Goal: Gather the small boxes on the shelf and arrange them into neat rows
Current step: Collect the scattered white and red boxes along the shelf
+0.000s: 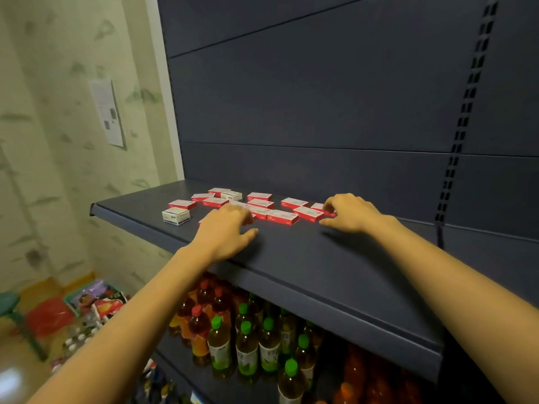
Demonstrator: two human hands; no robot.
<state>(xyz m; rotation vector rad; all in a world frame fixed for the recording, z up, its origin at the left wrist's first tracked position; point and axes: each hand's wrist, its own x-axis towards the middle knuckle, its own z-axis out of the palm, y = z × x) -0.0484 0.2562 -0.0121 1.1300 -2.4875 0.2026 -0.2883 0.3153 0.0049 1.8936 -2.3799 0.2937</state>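
Far left, a pale green patterned wallpaper wall [58, 141] carries a white printed paper notice [106, 112]. Below it on the floor stand a green round stool [8, 301] and a crumpled red plastic bag [49, 316]. Under the dark blue-grey metal shelf [320, 272], clear plastic drink bottles with green and red caps [246, 345] stand packed together. At the far right a black slotted metal upright [466, 112] runs up the back panel.

On the shelf, towards its back left, small flat red-and-white cardboard boxes [283, 217] lie loosely scattered at mixed angles, some touching. A taller white cardboard box [176, 215] sits at the left end, apart from them.

The left hand [226, 228] lies palm down, its bent fingers covering some red boxes and its thumb on the shelf. The right hand [350, 212] curls its fingertips onto the rightmost box, thumb spread forward. Whether either hand actually grips a box cannot be told.
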